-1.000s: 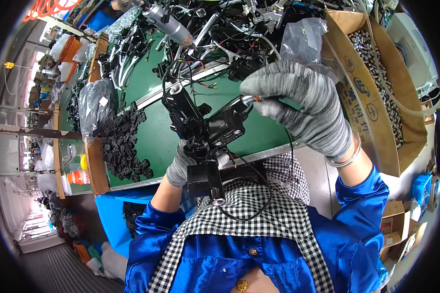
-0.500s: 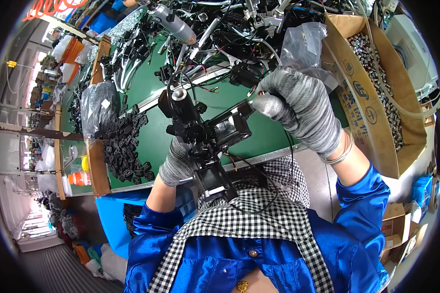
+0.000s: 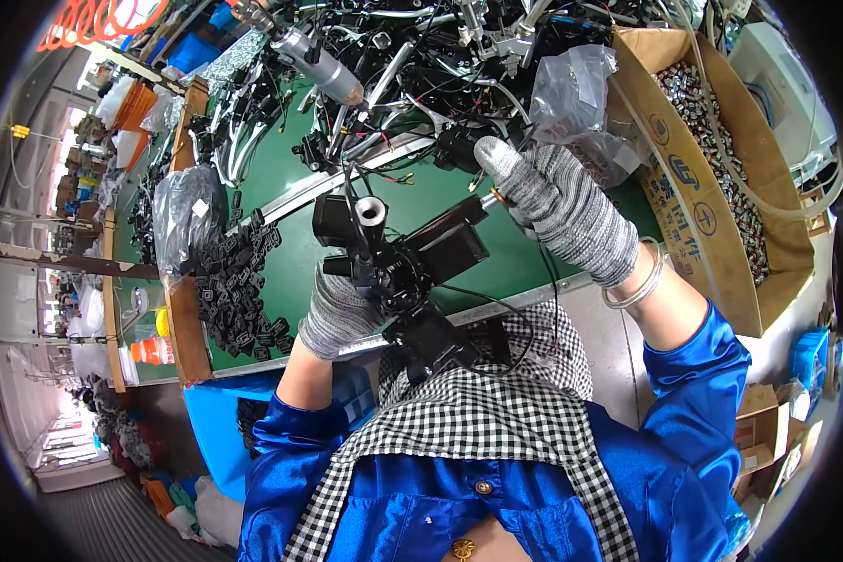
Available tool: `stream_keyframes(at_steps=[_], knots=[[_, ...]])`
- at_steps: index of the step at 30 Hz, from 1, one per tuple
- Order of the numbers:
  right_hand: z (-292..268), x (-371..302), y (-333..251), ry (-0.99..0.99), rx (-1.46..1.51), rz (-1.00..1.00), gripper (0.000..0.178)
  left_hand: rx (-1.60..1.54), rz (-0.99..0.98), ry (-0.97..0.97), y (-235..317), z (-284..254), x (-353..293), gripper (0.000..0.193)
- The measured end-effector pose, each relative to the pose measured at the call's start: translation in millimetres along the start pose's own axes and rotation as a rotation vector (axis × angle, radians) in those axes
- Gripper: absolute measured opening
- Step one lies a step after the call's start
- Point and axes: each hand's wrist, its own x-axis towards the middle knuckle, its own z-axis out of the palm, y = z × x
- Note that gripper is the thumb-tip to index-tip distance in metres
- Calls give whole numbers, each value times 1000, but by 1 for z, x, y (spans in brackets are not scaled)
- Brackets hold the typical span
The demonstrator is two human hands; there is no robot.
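Note:
My left hand [image 3: 335, 314], in a grey knit glove, is closed round a black jointed assembly [image 3: 398, 281] from its left and underneath; most of its fingers are hidden behind it. The assembly has a pale tube mouth facing up, several boxy black arms and thin dangling wires. My right hand [image 3: 571, 211], also gloved, is at the end of the arm that points right. A short metal rod [image 3: 488, 199] with an orange-brown ring sticks out there and runs in under my stretched thumb, between it and the curled fingers, whose tips are hidden.
Small black plastic parts [image 3: 239, 290] lie piled on the green bench [image 3: 300, 234] at left, beside a plastic bag [image 3: 189, 211]. A power driver [image 3: 318, 61] hangs overhead. Metal and black parts [image 3: 421, 75] crowd the back. A cardboard box [image 3: 684, 187] of small metal pieces stands right.
The assembly has turned in my left hand, so its tube mouth shows more and the lower arm is more tucked in. My right thumb has swung up from the arm's end.

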Motion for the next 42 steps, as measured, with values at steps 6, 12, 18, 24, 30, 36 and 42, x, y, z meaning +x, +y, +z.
stream_keyframes(at_steps=[6, 12, 18, 24, 30, 36, 42], knots=[[-21, 10, -1, -430, 573, 602, 48, 269, 59, 22, 16, -7, 5, 22], [-20, 4, 1, -133, 348, 157, 39, 444, 231, 32, 21, -6, 11, 29], [-36, 8, -3, -391, 388, 365, 37, 440, 226, -3, 13, -6, 13, 31], [-47, 7, -1, -232, 355, 346, 30, 303, 225, 17, 12, 0, 15, 33], [-73, -24, -4, -320, 60, 341, 22, 617, 590, -154, -16, 10, 31, 36], [-117, -20, -20, -263, 177, 453, 39, -268, 51, -114, 21, 36, 47, 32], [-198, -17, 126, -205, -616, 503, 26, -332, 51, -51, 21, 47, 47, 31]])
